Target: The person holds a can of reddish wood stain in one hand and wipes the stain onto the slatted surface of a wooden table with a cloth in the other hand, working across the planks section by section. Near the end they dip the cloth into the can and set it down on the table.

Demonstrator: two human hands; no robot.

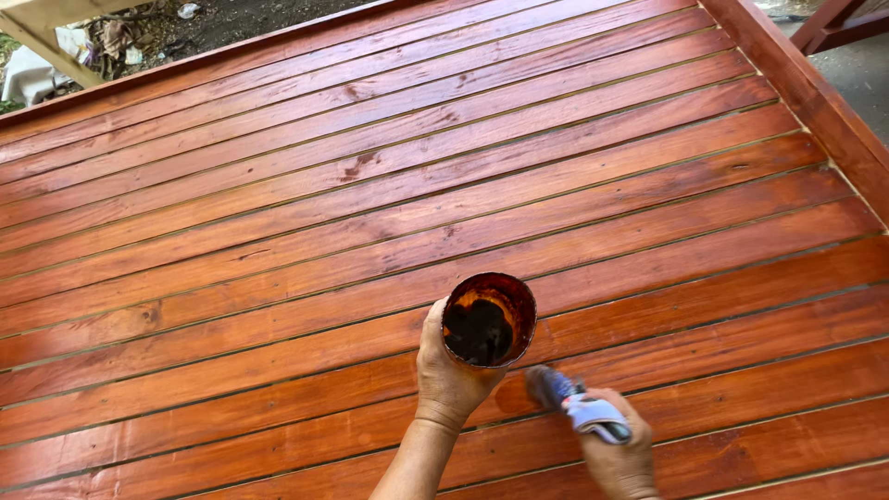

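My left hand (pixel 448 375) grips a round can (pixel 489 318) with dark brown stain inside, held just above the glossy reddish wooden slats (pixel 389 185). Right beside it, my right hand (pixel 622 460) holds a paintbrush (pixel 574 403) with a pale, stained handle. The brush's dark bristles touch a slat just below and to the right of the can.
A raised wooden rail (pixel 815 102) borders the slatted surface on the right. Bare ground with litter (pixel 111 42) lies past the far left edge, next to a pale wooden beam (pixel 46 37). Grey pavement (pixel 857 65) and another reddish timber frame show at the top right.
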